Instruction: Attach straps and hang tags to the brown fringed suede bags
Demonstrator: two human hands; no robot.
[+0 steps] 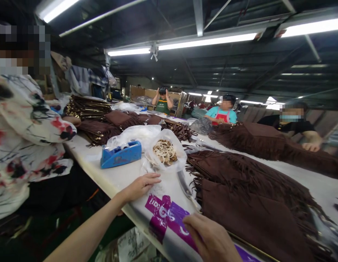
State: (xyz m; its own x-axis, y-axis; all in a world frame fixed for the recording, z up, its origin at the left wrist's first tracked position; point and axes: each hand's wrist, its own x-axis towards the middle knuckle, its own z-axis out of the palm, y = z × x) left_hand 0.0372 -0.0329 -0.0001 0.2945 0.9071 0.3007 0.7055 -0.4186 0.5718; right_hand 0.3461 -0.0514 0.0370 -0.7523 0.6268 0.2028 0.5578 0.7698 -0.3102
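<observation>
My left hand (143, 185) lies on the white table with its fingers stretched out, just below a clear plastic bag (182, 154) of cream-coloured strings and tan tags (166, 151). Lower right, my right hand (209, 234) is over purple printed strips (163, 214) stuck to the tabletop. Its fingers are slightly bent and a little blurred, with nothing visible in them. Between the bag and my right hand is a pair of scissors (186, 187), partly covered. Brown fringed pieces (247, 211), suede-like, are stacked to the right of my right hand.
A blue tape dispenser (121, 154) stands left of the bag. More brown fringed pieces (256, 136) lie across the table, with a gold-edged stack (87, 107) at the back left. A person in a floral top (35, 134) is close on my left; several others are beyond the table.
</observation>
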